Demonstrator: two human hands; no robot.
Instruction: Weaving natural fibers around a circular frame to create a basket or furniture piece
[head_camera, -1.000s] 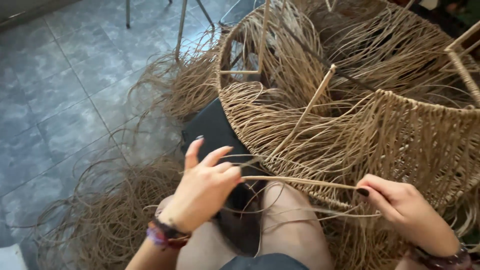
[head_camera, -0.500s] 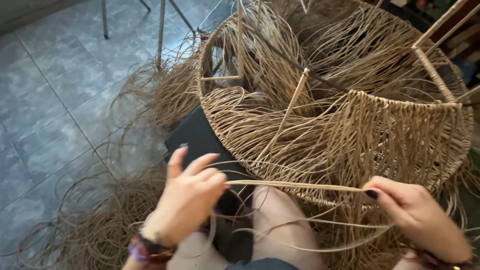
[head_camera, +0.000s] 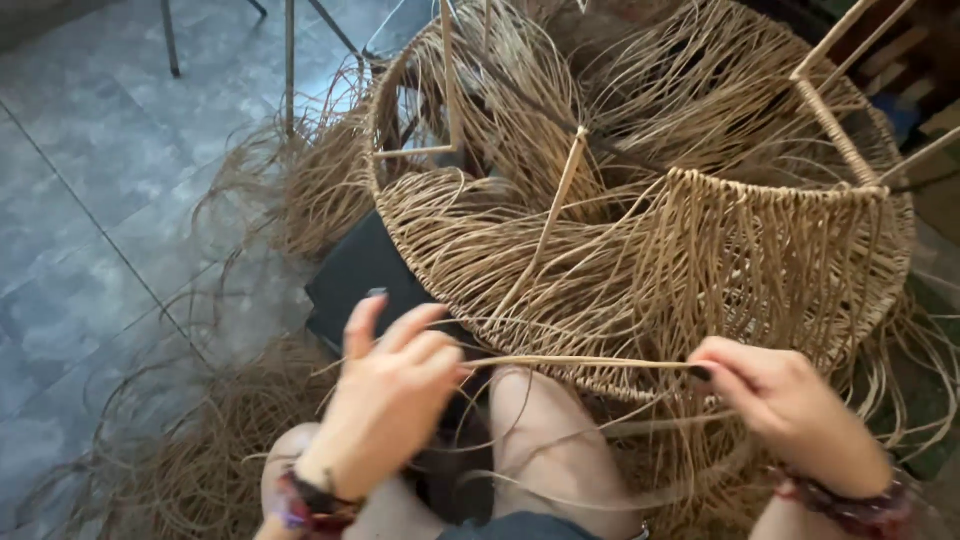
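On the far left, grey floor tiles (head_camera: 90, 230) are seen, with loose coils of rattan strands (head_camera: 190, 460) heaped across them and thin metal legs (head_camera: 290, 60) standing further back. A dark flat cushion (head_camera: 365, 280) lies between those coils and the woven work.

The left hand (head_camera: 385, 410) is held over the person's knee (head_camera: 545, 430), slightly blurred; its thumb and bent fingers are pinched on the near end of a single stiff rattan strand (head_camera: 580, 362), while the index finger is lifted free. A beaded bracelet (head_camera: 300, 500) is worn at that wrist.

The strand is stretched almost level, its long axis running left to right from one hand to the other, just in front of the lower rim of the half-woven basket frame (head_camera: 700, 260). The frame lies beyond the strand, tipped on its side, with bare upright stakes (head_camera: 560, 190) left open at its middle and a finished woven band along its right-hand edge.

The right hand (head_camera: 780, 400) is closed on the far end of the strand, thumb and forefinger pressed together where the strand meets the frame's rim; this hand is the nearer to the weave. Whether the strand tip is already tucked into the rim cannot be told. Free room is left below the strand, over the knees; above it, hanging unwoven ends crowd the space.
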